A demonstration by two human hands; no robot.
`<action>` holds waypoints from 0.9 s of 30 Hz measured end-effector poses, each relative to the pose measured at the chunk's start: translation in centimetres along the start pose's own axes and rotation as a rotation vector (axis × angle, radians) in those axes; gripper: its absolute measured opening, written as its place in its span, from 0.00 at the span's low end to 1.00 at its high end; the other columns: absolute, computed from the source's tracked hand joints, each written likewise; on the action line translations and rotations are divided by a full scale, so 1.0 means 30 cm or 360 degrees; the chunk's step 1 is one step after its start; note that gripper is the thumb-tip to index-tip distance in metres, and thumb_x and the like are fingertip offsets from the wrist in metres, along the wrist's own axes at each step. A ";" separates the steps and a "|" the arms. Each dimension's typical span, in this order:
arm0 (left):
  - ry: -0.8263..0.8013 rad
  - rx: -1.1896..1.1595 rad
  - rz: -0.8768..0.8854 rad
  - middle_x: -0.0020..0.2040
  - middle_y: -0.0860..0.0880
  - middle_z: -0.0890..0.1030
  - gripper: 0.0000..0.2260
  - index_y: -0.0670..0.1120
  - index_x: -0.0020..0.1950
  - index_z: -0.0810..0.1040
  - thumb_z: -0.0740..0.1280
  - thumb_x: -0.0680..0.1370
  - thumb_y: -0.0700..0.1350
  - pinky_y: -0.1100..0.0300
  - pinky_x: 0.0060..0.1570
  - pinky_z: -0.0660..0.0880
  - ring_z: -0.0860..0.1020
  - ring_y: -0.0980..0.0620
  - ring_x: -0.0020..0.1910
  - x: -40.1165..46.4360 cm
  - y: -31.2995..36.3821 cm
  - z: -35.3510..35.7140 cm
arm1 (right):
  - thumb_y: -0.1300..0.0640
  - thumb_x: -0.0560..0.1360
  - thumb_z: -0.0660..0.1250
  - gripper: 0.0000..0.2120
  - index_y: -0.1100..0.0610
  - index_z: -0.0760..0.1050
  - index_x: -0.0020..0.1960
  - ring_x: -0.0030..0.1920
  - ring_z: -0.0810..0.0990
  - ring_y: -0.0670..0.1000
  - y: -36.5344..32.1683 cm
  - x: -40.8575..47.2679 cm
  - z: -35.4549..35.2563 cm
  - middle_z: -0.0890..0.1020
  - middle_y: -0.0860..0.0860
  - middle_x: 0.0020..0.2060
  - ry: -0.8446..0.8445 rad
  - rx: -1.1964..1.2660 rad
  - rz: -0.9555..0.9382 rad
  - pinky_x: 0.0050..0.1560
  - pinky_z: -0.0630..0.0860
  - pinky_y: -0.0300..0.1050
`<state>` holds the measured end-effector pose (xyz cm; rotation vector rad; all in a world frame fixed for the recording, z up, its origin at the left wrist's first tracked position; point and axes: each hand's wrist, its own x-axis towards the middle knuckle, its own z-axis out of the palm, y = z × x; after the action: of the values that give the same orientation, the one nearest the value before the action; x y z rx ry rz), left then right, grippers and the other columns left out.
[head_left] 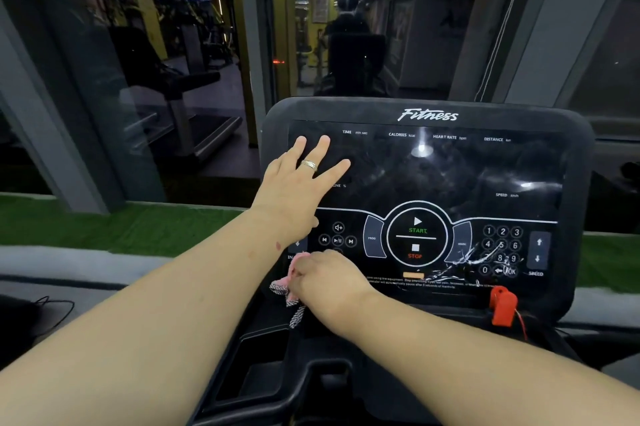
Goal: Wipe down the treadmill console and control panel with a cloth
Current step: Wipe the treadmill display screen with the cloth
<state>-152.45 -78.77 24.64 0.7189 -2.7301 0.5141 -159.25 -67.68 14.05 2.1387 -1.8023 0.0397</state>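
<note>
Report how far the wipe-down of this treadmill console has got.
Nothing reads as clearly finished: the display shows smudges and glare, and white streaks sit by the number keypad. In hand: the right hand grips a pink cloth at the control panel's lower left, while the left hand rests flat on the display. Left: display, START/STOP dial, keypad.

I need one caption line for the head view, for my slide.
Left hand flat on treadmill console; right hand grips pink cloth at control panel.
</note>
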 end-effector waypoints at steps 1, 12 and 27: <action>-0.0001 -0.0006 0.0000 0.83 0.48 0.35 0.54 0.63 0.81 0.38 0.78 0.72 0.57 0.43 0.77 0.55 0.40 0.38 0.82 0.000 -0.001 0.000 | 0.52 0.61 0.82 0.09 0.47 0.84 0.38 0.36 0.80 0.51 -0.013 0.021 0.005 0.81 0.46 0.37 -0.0005 -0.0036 -0.0002 0.37 0.73 0.43; -0.0010 -0.0013 -0.0022 0.83 0.49 0.35 0.55 0.64 0.81 0.38 0.78 0.71 0.57 0.43 0.77 0.55 0.40 0.39 0.82 0.004 -0.001 -0.001 | 0.54 0.55 0.83 0.13 0.50 0.83 0.36 0.36 0.81 0.51 -0.063 0.067 -0.007 0.81 0.48 0.36 -0.0011 -0.0026 0.0036 0.36 0.73 0.42; 0.0002 -0.0044 -0.0060 0.83 0.47 0.37 0.53 0.62 0.81 0.39 0.77 0.71 0.51 0.44 0.78 0.53 0.39 0.38 0.82 0.001 0.020 0.001 | 0.51 0.72 0.73 0.08 0.47 0.84 0.51 0.39 0.80 0.53 0.344 -0.446 -0.016 0.80 0.45 0.43 0.0061 -0.0022 0.0120 0.37 0.75 0.45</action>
<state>-152.80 -78.31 24.47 0.7614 -2.7115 0.4673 -171.67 -56.22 13.78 2.0460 -1.8554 0.0860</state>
